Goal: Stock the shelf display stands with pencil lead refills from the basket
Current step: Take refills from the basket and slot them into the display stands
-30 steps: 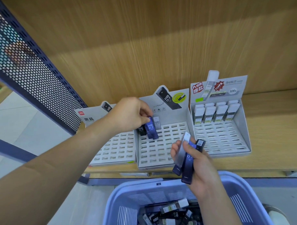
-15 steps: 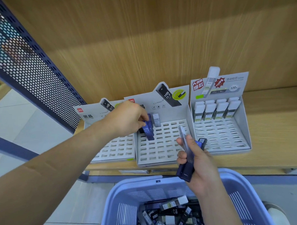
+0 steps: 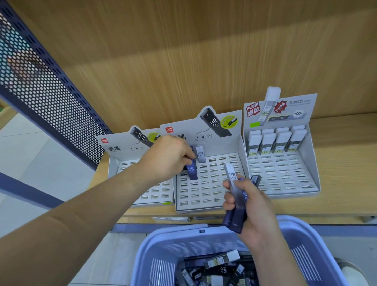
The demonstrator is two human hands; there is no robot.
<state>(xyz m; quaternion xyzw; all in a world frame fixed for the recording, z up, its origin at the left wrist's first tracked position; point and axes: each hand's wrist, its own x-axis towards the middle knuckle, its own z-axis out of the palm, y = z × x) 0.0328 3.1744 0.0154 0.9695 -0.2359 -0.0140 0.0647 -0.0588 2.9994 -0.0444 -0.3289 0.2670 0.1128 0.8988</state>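
Change, L hand: L hand has been brought lower over the mid stand; the blue refill is now pinched w/ its low end at the slotted deck, in the far-left rows.
Change, R hand: the clear refill has been turned in 1 s, so its "HB 0.7" print now faces the camera, above the rest of the bunch.
Meaning: 1 piece is judged nearly seated, w/ the next already readied. Whether the blue refill is in a slot can't be told.
Hands: L fingers are clamped on the blue refill. R hand is closed round the bunch, approx 4 pcs, near-right of the mid stand.
Placed: 1 grey refill is stood upright, just right of the blue one.
Supply: loose refills are piled in the basket, at the near edge.
Progress: early, judged; most slots are seen bare. The left stand shows none, though it's partly hidden by the arm.
Right stand: right stand has 2 far rows filled w/ white-capped pcs.
Materials: stands are folded card, matt white-grey, w/ punched oblong slots. Refills are slim flat plastic cases, smooth, prob slippery.
Basket: blue plastic, slatted walls, rounded rim.
Shelf: shelf is wood-grain laminate.
Side: mesh panel is perforated blue metal, far left.
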